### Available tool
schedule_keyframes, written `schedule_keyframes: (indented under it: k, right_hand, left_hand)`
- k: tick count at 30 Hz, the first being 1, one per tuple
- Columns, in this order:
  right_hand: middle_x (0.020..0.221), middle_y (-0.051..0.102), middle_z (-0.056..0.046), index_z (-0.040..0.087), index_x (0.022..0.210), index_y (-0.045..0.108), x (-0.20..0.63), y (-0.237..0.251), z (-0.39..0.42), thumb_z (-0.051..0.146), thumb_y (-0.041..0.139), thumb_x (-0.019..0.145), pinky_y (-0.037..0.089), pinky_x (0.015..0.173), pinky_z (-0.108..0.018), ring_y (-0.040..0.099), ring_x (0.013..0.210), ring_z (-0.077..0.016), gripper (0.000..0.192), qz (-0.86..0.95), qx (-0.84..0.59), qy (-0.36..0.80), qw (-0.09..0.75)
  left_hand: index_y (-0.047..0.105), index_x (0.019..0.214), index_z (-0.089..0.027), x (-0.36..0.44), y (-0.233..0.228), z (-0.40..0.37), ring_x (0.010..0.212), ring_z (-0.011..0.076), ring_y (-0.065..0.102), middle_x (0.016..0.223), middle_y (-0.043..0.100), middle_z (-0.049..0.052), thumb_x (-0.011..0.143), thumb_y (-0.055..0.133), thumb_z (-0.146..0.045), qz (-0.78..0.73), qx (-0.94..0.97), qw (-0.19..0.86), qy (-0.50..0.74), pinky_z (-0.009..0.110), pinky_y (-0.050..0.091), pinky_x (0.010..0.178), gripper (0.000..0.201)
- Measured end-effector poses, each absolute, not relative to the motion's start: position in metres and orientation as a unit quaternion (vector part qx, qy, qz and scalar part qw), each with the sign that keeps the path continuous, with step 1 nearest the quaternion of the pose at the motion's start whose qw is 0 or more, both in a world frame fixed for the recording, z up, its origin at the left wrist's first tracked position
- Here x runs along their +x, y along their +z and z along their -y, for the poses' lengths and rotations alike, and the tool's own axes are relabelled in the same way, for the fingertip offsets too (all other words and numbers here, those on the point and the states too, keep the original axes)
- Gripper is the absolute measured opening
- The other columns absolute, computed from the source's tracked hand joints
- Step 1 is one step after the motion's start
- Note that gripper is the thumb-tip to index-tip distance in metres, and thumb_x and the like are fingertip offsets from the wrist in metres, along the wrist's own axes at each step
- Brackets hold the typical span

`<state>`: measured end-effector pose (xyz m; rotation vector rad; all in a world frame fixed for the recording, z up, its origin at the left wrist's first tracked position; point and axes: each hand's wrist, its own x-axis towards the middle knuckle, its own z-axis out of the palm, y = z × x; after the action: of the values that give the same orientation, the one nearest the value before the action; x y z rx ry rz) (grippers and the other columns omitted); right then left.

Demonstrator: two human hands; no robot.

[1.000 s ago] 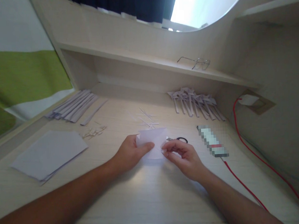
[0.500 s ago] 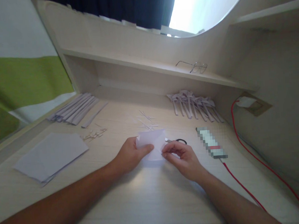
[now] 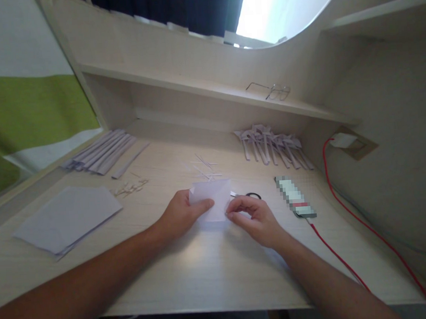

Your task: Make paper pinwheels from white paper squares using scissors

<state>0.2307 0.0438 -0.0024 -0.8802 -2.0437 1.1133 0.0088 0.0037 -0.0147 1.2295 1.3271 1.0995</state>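
Observation:
A small folded sheet of white paper (image 3: 215,194) lies at the middle of the pale wooden desk (image 3: 213,275). My left hand (image 3: 182,214) grips its left side, thumb pressed across the paper. My right hand (image 3: 252,217) pinches its lower right edge with fingertips. Just behind my right hand lie small scissors (image 3: 249,196) with black handles, partly hidden by the paper.
A stack of white sheets (image 3: 67,219) sits at the left. Long paper strips (image 3: 100,152) lie at the back left, folded paper pieces (image 3: 273,144) at the back right, tiny scraps (image 3: 131,187) between. A blurred device (image 3: 294,198) with a red cable (image 3: 344,180) is right. Glasses (image 3: 272,91) rest on the shelf.
Both hands have stayed on the paper, with my right fingertips closing in on its lower right edge. The view has shifted slightly.

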Motion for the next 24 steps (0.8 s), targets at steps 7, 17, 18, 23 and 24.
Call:
schedule_keyframes:
  k: [7,17,18,23,24]
  right_hand:
    - [0.083,0.071,-0.003,0.019,0.085,0.072,0.2311,-0.0013,-0.0428,0.019,0.067,0.087,0.050,0.076,-0.031,0.064,0.079,-0.0169,0.004,0.794,-0.322,0.404,0.319]
    - [0.082,0.072,-0.003,0.019,0.084,0.071,0.2308,-0.0079,-0.0434,0.016,0.069,0.084,0.051,0.076,-0.032,0.065,0.078,-0.0175,0.003,0.788,-0.332,0.395,0.335]
    - [0.082,0.072,-0.003,0.019,0.084,0.071,0.2310,-0.0081,-0.0436,0.016,0.069,0.084,0.051,0.076,-0.032,0.065,0.078,-0.0174,0.003,0.789,-0.332,0.393,0.335]
    - [0.085,0.074,-0.004,0.019,0.085,0.072,0.2313,-0.0086,-0.0449,0.018,0.070,0.086,0.052,0.077,-0.032,0.066,0.080,-0.0181,0.003,0.789,-0.329,0.393,0.339]
    - [0.085,0.074,-0.004,0.020,0.085,0.072,0.2312,-0.0086,-0.0451,0.019,0.070,0.086,0.053,0.077,-0.033,0.067,0.080,-0.0182,0.003,0.789,-0.328,0.392,0.340]
  left_hand:
    - [0.076,0.093,-0.009,0.0108,-0.0069,-0.0022,0.069,0.0194,0.066,0.082,0.076,0.008,0.078,0.075,-0.038,-0.542,0.497,0.490,0.468,0.028,0.050,0.063,0.033]
    - [0.075,0.087,-0.010,0.0119,-0.0073,-0.0038,0.064,0.0161,0.062,0.076,0.073,0.004,0.076,0.075,-0.037,-0.518,0.483,0.516,0.482,0.026,0.048,0.060,0.029]
    - [0.075,0.088,-0.010,0.0118,-0.0073,-0.0036,0.065,0.0163,0.062,0.077,0.073,0.004,0.076,0.075,-0.037,-0.518,0.483,0.518,0.480,0.026,0.048,0.060,0.029]
    - [0.076,0.091,-0.009,0.0121,-0.0056,-0.0022,0.067,0.0186,0.065,0.080,0.075,0.007,0.076,0.076,-0.038,-0.526,0.472,0.523,0.477,0.028,0.049,0.062,0.032]
    - [0.076,0.091,-0.010,0.0119,-0.0057,-0.0021,0.068,0.0191,0.065,0.081,0.075,0.007,0.076,0.076,-0.038,-0.527,0.472,0.523,0.475,0.028,0.049,0.062,0.032]
